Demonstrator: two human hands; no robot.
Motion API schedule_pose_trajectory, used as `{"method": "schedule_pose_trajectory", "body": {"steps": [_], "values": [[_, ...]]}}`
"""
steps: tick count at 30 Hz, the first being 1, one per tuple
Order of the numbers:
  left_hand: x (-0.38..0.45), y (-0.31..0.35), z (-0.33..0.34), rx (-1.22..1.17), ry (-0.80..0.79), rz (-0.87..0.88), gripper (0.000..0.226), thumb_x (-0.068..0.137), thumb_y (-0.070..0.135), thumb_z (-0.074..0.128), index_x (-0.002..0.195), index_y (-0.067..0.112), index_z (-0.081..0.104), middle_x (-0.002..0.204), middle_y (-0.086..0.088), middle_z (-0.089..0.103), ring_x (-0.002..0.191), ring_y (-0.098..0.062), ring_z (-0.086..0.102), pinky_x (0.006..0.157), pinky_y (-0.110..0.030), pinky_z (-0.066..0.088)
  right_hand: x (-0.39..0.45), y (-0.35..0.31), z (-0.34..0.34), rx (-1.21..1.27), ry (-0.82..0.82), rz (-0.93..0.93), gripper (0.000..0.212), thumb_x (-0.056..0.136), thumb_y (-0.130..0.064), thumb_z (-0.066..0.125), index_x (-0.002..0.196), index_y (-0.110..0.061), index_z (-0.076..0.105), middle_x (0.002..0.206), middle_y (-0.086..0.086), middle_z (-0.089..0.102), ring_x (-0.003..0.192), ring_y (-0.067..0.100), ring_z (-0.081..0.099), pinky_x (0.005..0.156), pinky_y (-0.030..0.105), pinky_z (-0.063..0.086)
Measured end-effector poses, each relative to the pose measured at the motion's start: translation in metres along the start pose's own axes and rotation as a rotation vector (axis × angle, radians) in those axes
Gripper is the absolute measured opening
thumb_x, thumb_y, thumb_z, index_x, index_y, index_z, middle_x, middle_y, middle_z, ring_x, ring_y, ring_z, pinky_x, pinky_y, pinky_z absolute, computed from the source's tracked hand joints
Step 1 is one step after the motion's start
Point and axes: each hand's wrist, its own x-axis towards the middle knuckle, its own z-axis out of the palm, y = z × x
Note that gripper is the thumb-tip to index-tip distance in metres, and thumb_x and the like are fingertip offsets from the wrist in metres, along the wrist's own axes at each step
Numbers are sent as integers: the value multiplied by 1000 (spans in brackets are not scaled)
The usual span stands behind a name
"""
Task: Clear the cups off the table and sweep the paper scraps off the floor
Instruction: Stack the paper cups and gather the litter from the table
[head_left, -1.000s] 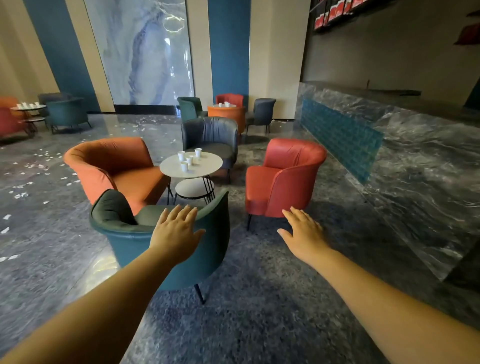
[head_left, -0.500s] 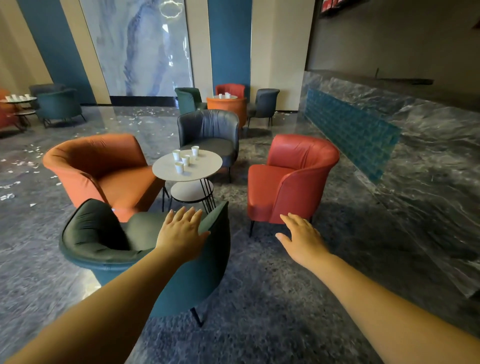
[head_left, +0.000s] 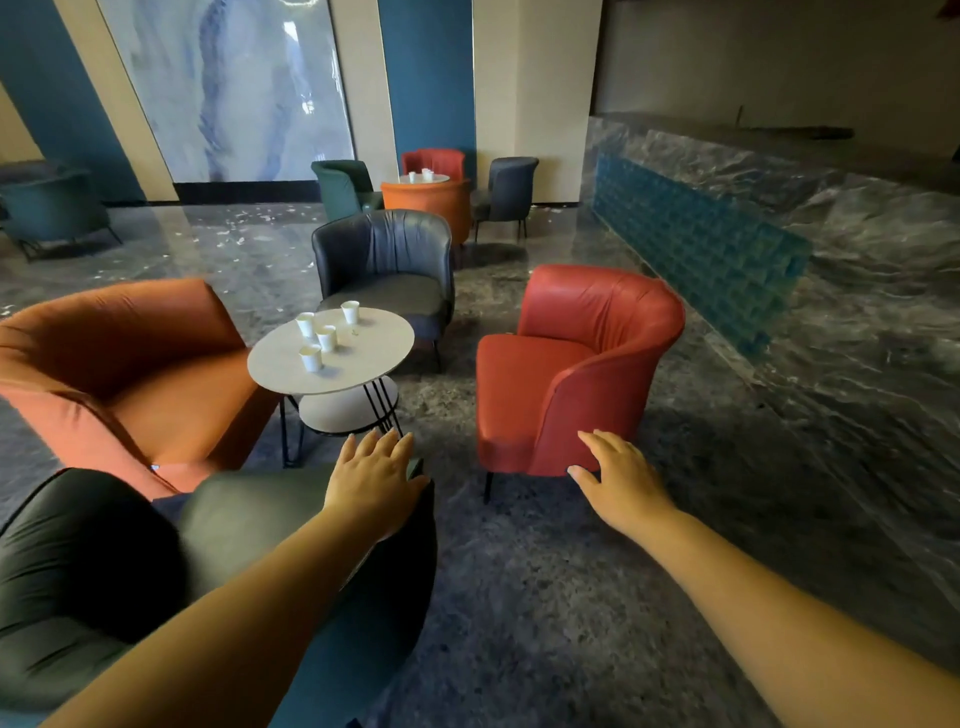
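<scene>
Moved closer to round surface (head_left: 332, 371); four cups (head_left: 326, 338) untouched mid-surface. Left hand (head_left: 375, 480), right hand (head_left: 621, 478) outstretched, fingers spread, empty. Clearing not started.

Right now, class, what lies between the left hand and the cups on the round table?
In the head view: the green chair's rim under the left hand, then the table's black legs.

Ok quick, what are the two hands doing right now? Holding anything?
Left hand: open, fingers straight, holding nothing, over the back of the green chair.
Right hand: open, fingers spread, holding nothing, in front of the red chair.
</scene>
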Motion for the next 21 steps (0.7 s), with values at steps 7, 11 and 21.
{"method": "schedule_pose_trajectory", "body": {"steps": [7,11,21], "values": [[117,21,22,-58,-10,-118,69,97,57,33,154,25,13,161,0,15,149,-22,7,121,-44,3,143,51,-10,-10,-39,-49,58,94,-42,52,147,-23,35,153,2,32,139,24,31,112,42,30],[164,16,28,-68,-34,-182,68,96,56,36,154,25,15,160,1,17,148,-21,9,121,-44,4,208,56,-5,-26,-81,-92,58,94,-42,53,146,-24,36,151,0,35,137,24,33,111,42,32],[297,-45,68,-119,-95,-341,69,96,57,34,154,25,14,160,-1,17,148,-23,12,121,-44,8,384,10,55,-34,-223,-275,58,94,-41,53,146,-25,36,152,-2,34,140,21,30,114,40,28]]}}
